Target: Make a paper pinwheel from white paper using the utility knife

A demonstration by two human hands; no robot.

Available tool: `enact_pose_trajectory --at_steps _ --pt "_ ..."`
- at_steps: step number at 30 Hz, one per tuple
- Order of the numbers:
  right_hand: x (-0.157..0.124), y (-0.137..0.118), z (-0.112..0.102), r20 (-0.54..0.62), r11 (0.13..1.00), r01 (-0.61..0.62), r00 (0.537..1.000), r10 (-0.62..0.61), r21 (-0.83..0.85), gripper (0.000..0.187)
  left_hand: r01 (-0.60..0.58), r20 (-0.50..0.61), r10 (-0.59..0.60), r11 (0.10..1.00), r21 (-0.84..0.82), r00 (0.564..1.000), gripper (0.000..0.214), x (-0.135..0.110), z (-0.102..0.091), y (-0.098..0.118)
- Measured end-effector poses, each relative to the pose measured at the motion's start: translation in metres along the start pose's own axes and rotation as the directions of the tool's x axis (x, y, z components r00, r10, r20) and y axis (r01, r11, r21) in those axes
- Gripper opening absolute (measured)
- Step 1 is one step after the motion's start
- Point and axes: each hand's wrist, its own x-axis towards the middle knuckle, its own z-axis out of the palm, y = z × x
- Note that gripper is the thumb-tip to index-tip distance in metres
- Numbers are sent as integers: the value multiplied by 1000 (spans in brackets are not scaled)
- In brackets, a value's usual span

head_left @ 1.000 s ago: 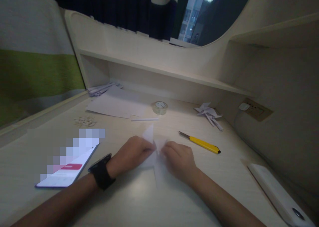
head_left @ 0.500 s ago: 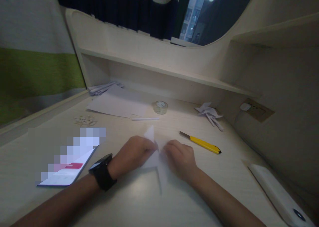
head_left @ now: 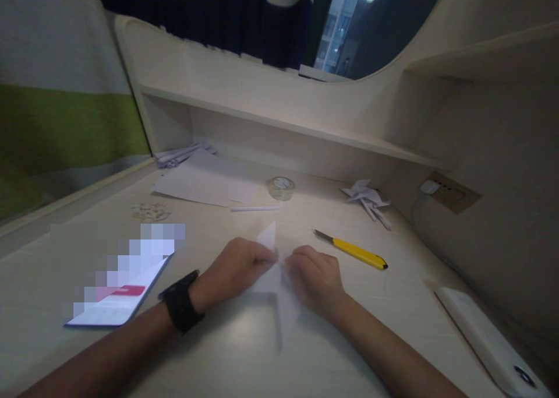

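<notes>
Both my hands meet at the middle of the desk (head_left: 244, 363) over a folded piece of white paper (head_left: 276, 296). My left hand (head_left: 233, 267), with a black watch on its wrist, pinches the paper from the left. Facing it, my right hand (head_left: 315, 278) pinches the same paper from the right with curled fingers. One pointed flap sticks up between the fingertips, and another point reaches toward me.
A phone (head_left: 116, 302) lies at the left and a yellow utility knife (head_left: 353, 251) at the right. Behind are a tape roll (head_left: 280, 187), a thin white stick (head_left: 254, 208), flat sheets (head_left: 203, 182), small scraps (head_left: 149, 212) and a folded paper pinwheel (head_left: 365, 199). A white device (head_left: 487, 342) lies near right.
The upright paper flap has risen a little and shifted right between my fingertips. Both hands stay in almost the same place.
</notes>
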Motion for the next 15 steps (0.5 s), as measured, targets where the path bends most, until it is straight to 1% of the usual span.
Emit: enact_pose_trajectory --at_steps 4,7,10,12,15 --pt "1 2 -1 -24 994 10 1000 -8 109 14 7 -14 -8 999 -33 1000 25 1 0 -1" --pt "2 3 -2 2 984 -47 999 48 174 18 22 -32 -22 1000 -20 999 24 0 0 -1" --pt "3 2 -3 9 979 -105 994 105 177 16 26 -34 -27 1000 -16 999 23 0 1 -2" --pt "3 1 -2 16 981 -102 995 101 168 17 30 -31 -31 999 -27 999 23 0 2 -1" --pt "3 0 -1 17 987 -68 998 66 149 17 45 -25 -46 998 -50 999 22 1 3 0"
